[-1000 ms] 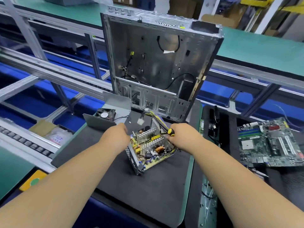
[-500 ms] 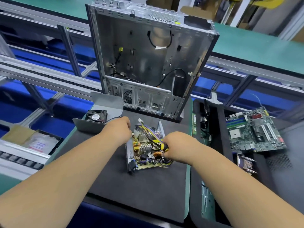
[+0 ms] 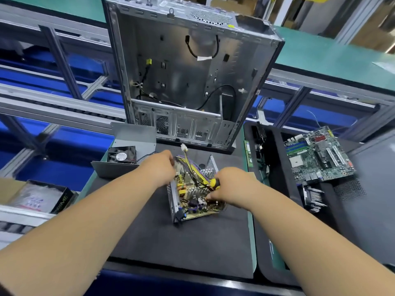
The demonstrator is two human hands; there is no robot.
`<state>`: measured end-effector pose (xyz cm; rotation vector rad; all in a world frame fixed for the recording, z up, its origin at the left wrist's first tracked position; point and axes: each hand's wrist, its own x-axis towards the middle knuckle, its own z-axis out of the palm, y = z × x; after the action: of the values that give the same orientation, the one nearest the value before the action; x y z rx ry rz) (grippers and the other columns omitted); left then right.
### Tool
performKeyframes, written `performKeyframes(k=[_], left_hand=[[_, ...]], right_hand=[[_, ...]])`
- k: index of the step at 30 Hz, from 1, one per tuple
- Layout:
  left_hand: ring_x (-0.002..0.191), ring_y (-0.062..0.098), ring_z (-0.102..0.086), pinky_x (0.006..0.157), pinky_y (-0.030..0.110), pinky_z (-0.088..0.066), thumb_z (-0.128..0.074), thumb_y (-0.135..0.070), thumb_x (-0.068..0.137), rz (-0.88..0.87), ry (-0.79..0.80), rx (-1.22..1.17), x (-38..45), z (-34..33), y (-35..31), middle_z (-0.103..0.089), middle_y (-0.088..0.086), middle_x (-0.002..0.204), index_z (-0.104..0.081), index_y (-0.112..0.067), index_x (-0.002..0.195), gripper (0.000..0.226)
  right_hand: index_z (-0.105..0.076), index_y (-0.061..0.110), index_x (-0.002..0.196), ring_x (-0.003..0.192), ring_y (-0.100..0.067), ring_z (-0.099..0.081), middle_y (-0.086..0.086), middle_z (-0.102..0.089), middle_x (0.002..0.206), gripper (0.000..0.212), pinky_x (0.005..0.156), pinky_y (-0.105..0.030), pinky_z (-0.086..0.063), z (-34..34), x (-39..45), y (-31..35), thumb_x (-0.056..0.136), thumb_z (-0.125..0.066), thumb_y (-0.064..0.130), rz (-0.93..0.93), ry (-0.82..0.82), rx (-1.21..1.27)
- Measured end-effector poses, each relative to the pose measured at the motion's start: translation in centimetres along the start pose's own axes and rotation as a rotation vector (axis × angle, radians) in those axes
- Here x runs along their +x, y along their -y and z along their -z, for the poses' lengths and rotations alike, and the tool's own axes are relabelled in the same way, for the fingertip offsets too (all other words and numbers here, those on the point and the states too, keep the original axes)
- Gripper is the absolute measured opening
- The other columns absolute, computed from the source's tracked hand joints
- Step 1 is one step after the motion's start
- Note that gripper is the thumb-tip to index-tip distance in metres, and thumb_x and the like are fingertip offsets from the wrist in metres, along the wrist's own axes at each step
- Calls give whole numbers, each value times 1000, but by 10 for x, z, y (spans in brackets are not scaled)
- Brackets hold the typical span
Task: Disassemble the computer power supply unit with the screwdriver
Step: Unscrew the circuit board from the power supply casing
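Two hands: left hand [image 3: 159, 167] grips one power supply unit [image 3: 193, 193]; right hand [image 3: 232, 185] grips one screwdriver [image 3: 214, 183].

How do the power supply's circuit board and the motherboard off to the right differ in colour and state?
The power supply board is yellowish and tilted in its metal frame, with both hands on it; the motherboard is green, lies flat and is untouched. The power supply board trails a wire bundle; the motherboard shows none. Both are bare, outside the computer case.
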<state>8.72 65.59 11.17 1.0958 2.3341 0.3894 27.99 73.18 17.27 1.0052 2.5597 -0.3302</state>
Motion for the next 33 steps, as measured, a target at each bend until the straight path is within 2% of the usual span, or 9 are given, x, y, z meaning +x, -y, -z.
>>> performKeyframes(k=[2,5,10,14,21,23,26,29,33], left_hand=[[85,26,-57,69,31,-48,-57,-19,93,-43,-36,5,-1,1,2,-64,8,103,-47,-23,126,35],[72,22,-59,61,33,-48,-55,-26,96,-113,-66,13,-6,2,4,-62,3,81,-13,-30,155,73],[55,15,-54,44,29,-35,-55,-24,97,-126,-124,-11,-15,0,5,-56,2,63,16,-21,155,92],[54,14,-50,44,29,-31,-52,-22,99,-150,-153,-9,-11,0,6,-52,0,64,6,-17,156,81],[80,27,-55,63,39,-44,-54,-17,97,-187,-229,132,-5,13,6,-54,7,91,-39,-10,127,34],[102,29,-50,80,39,-45,-58,-22,96,-276,-329,199,-11,14,4,-51,9,112,-45,-12,126,35],[106,28,-46,90,38,-42,-62,-19,90,-547,-435,92,-30,7,-4,-49,7,114,-54,-12,119,31],[102,29,-47,91,37,-39,-65,-8,80,-757,-375,2,-54,-13,-14,-50,9,110,-56,-8,109,30],[117,35,-47,104,43,-40,-74,-15,74,-763,-324,57,-72,-50,-15,-50,15,125,-54,0,121,53]], right_hand=[[-57,14,86,77,-23,-52,4,-48,70,33,54,-28,-32,5,11,6,87,-70,44,6,-10,16],[-65,5,105,88,-28,-61,-8,-65,93,39,67,-31,-42,8,30,12,91,-67,41,-16,-24,41],[-64,6,112,94,-28,-61,-10,-67,104,40,73,-32,-46,8,57,18,92,-67,41,-19,-25,-1],[-63,8,106,82,-25,-54,-4,-57,87,35,68,-30,-39,13,74,21,90,-70,38,46,-22,-50],[-55,11,112,95,-28,-54,-7,-45,112,31,77,-33,-41,23,71,9,90,-67,29,102,-238,273],[-59,8,107,98,-30,-55,-9,-47,112,17,81,-35,-43,29,60,3,93,-58,18,115,-355,380],[-66,11,99,99,-21,-52,-5,-48,107,14,92,-35,-42,33,33,-9,95,-61,24,99,-584,392],[-70,18,93,91,-13,-49,1,-49,94,19,82,-26,-38,27,1,-19,92,-65,37,31,-781,393],[-63,24,81,69,-2,-55,13,-65,75,20,60,-10,-37,7,-34,-21,89,-61,42,-3,-839,704]])
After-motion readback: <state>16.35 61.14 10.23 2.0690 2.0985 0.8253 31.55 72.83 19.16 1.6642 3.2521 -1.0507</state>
